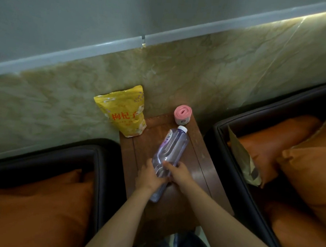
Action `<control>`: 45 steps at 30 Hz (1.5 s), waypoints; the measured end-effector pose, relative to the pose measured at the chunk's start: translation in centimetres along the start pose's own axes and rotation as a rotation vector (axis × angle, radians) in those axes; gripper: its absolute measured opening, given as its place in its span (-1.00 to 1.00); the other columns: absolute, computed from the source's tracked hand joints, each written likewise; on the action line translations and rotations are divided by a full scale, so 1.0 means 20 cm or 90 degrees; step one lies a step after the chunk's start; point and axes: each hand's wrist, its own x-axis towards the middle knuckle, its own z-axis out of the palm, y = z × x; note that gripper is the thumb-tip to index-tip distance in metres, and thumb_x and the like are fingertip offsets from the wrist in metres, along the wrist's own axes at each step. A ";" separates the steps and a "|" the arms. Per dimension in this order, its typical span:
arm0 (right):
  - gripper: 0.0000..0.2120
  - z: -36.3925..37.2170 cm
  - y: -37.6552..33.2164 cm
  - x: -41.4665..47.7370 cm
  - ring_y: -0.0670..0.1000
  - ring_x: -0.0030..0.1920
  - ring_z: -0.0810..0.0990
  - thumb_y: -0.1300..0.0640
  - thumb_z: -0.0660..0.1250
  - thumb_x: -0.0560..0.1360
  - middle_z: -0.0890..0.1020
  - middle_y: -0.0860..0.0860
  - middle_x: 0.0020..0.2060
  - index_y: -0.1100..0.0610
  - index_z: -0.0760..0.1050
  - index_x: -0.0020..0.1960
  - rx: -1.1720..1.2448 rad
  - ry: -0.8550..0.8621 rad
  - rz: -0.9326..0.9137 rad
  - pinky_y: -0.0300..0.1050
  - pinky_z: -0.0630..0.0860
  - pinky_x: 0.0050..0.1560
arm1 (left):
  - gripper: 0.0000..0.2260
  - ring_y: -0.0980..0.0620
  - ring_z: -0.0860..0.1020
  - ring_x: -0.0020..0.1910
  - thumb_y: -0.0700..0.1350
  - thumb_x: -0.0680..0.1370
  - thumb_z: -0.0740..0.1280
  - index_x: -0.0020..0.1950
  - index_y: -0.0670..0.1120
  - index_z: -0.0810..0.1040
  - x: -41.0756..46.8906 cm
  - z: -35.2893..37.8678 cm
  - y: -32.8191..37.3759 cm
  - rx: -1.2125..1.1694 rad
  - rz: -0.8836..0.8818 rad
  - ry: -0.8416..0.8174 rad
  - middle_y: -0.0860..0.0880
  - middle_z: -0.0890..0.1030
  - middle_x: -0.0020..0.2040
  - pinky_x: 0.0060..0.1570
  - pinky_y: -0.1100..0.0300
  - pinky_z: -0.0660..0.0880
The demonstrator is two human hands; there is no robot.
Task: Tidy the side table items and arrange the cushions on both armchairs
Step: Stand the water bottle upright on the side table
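A clear plastic water bottle [171,148] with a white cap and purple label lies tilted over the brown wooden side table [200,159]. My left hand [147,176] grips its lower part from the left, and my right hand [178,171] grips it from the right. A yellow snack bag [124,112] stands at the table's back left against the wall. A pink roll [182,115] stands at the back right. Orange cushions lie on the left armchair [31,207] and the right armchair [307,168].
Dark armchair frames [102,177] flank the narrow table on both sides. A brown paper bag [245,161] leans inside the right armchair next to its arm. A marble-patterned wall [199,72] closes off the back.
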 end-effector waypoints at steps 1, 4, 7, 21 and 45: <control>-0.25 0.01 -0.01 -0.01 0.17 -0.02 0.67 -0.08 0.60 0.16 0.66 0.21 0.02 0.27 0.46 0.21 0.009 -0.004 0.001 0.17 0.60 0.04 | -0.22 -0.15 0.54 0.15 0.21 0.23 0.53 0.31 -0.05 0.30 -0.01 0.00 0.00 -0.009 -0.002 0.012 -0.11 0.53 0.22 0.09 -0.04 0.51; -0.22 0.04 -0.04 -0.03 0.15 -0.04 0.67 -0.04 0.61 0.14 0.64 0.20 0.02 0.30 0.43 0.21 0.000 -0.002 -0.028 0.08 0.62 -0.02 | -0.25 -0.14 0.57 0.11 0.17 0.23 0.55 0.28 -0.07 0.32 -0.04 0.01 -0.02 -0.057 -0.003 0.042 -0.12 0.56 0.18 0.06 -0.01 0.52; -0.39 0.06 -0.07 -0.06 0.10 0.03 0.64 0.14 0.56 0.31 0.59 0.17 0.10 0.24 0.35 0.24 -0.024 0.010 -0.074 0.01 0.60 0.03 | -0.27 -0.13 0.56 0.12 0.15 0.23 0.55 0.27 -0.06 0.34 -0.06 -0.01 -0.02 -0.102 0.010 0.107 -0.11 0.55 0.18 0.05 -0.01 0.53; -0.23 0.07 -0.39 -0.10 -0.01 0.17 0.53 0.43 0.55 0.23 0.51 0.00 0.12 0.11 0.27 0.30 -0.127 -0.071 -0.301 -0.24 0.56 0.03 | -0.49 0.04 0.55 -0.03 -0.03 0.35 0.55 0.11 0.00 0.30 -0.06 -0.20 0.11 -0.300 0.129 0.187 0.03 0.53 -0.01 -0.06 0.19 0.47; -0.28 -0.13 -0.19 -0.22 -0.12 0.18 0.56 0.49 0.44 0.31 0.54 -0.08 0.20 0.08 0.35 0.37 -0.170 -0.138 -0.266 -0.32 0.53 -0.03 | -0.67 0.18 0.61 -0.06 -0.26 0.34 0.54 -0.09 -0.11 0.41 -0.13 -0.10 -0.03 -0.414 0.123 0.089 0.00 0.62 -0.10 -0.17 0.38 0.52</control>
